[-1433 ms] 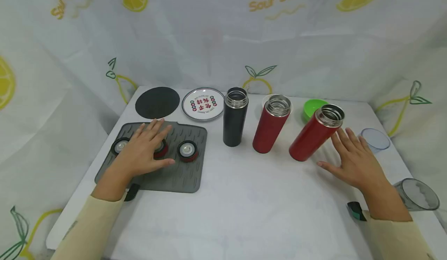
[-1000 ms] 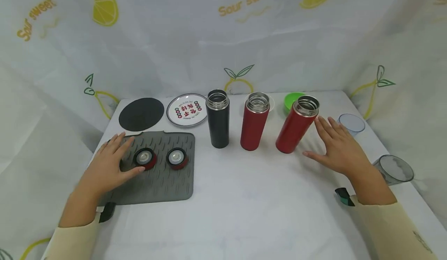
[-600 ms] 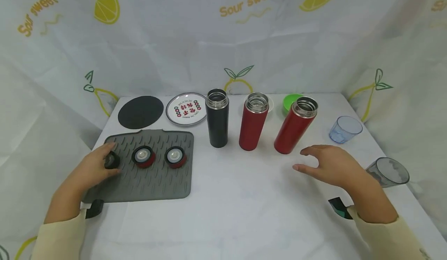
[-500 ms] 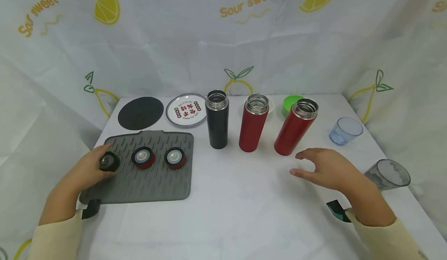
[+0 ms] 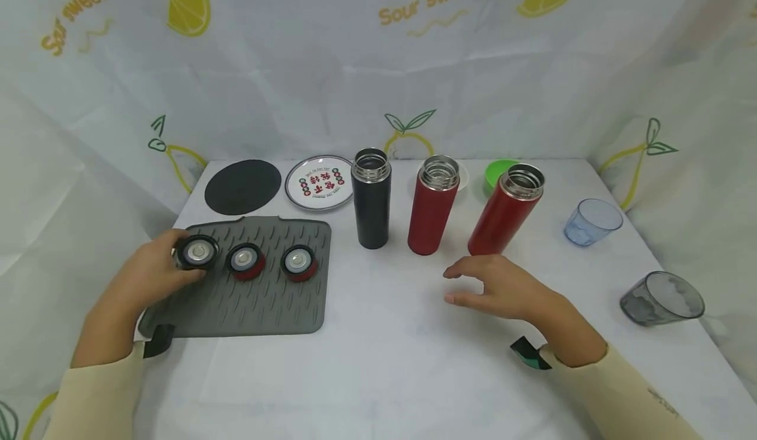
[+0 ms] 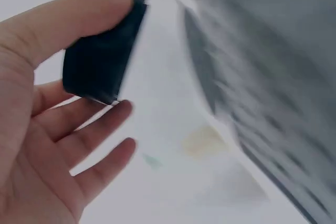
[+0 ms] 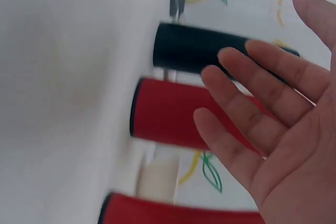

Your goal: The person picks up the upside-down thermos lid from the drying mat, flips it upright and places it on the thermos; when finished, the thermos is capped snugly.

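Note:
In the head view my left hand (image 5: 148, 272) pinches a black bottle lid (image 5: 198, 252) between thumb and fingers, its underside facing up, over the left part of a grey ribbed mat (image 5: 260, 305). The left wrist view shows the lid's dark side (image 6: 102, 61) under my thumb. Two red-sided lids (image 5: 245, 261) lie on the mat. My right hand (image 5: 503, 289) holds nothing, fingers relaxed, in front of the bottles. A black bottle (image 5: 372, 213), a red bottle (image 5: 430, 220) and a second red bottle (image 5: 503, 220) stand uncapped, mouths up.
Behind the mat lie a black disc (image 5: 242, 187) and a round printed plate (image 5: 319, 194). A green bowl (image 5: 493, 176) sits behind the bottles, partly covered. To the right stand a clear bluish glass (image 5: 582, 230) and a grey glass (image 5: 641, 302).
My left hand moved left to the black lid, took hold of it and turned it underside up. My right hand left the right-hand red bottle and came left and nearer.

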`<state>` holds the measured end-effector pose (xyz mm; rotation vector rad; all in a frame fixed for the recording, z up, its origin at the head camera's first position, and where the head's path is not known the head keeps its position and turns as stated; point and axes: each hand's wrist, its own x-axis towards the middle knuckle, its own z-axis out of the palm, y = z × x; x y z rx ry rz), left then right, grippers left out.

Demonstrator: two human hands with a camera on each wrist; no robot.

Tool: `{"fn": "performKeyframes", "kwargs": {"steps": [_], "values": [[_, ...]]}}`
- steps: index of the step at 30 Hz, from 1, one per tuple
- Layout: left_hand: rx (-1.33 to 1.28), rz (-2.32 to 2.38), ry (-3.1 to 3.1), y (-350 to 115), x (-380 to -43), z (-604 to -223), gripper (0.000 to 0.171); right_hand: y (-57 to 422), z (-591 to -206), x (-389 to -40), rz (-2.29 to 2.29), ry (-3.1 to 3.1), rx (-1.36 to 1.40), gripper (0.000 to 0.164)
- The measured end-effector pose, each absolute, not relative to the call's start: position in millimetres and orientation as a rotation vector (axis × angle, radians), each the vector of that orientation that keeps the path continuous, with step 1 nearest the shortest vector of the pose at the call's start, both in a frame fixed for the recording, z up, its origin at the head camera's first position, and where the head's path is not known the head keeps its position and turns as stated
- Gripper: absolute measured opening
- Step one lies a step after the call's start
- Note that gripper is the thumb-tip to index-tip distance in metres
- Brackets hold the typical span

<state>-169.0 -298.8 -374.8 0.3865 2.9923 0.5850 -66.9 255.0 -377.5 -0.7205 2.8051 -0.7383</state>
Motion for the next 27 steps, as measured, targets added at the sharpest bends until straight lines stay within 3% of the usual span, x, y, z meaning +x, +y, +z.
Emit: {"fn": "performKeyframes", "kwargs": {"steps": [3,10,14,17,21,24,27], "values": [[0.625,0.637,3.078,-257,-159,-356,0.073,240,-379,-71,-0.838,2.778,-0.772,0.051],[1.838,0.647,2.923,-126,-134,-352,0.067,195,-381,-77,-1.122,2.644,-0.762,0.062],[2.196,0.586,2.786,-79,-121,-356,0.067,178,-379,-77,-1.234,2.648,-0.812,0.059],[2.073,0.667,2.785,-58,-120,-356,0.083,178,-377,-78,-1.340,2.792,-0.916,0.050],[1.414,0.997,2.647,-42,-121,-350,0.101,181,-375,-84,-1.404,3.067,-1.173,0.046],[0.985,1.241,2.447,-38,-121,-345,0.087,178,-373,-90,-1.328,3.233,-1.389,0.044],[0.828,1.381,2.377,-41,-124,-342,0.069,172,-372,-96,-1.246,3.335,-1.484,0.046]]}}
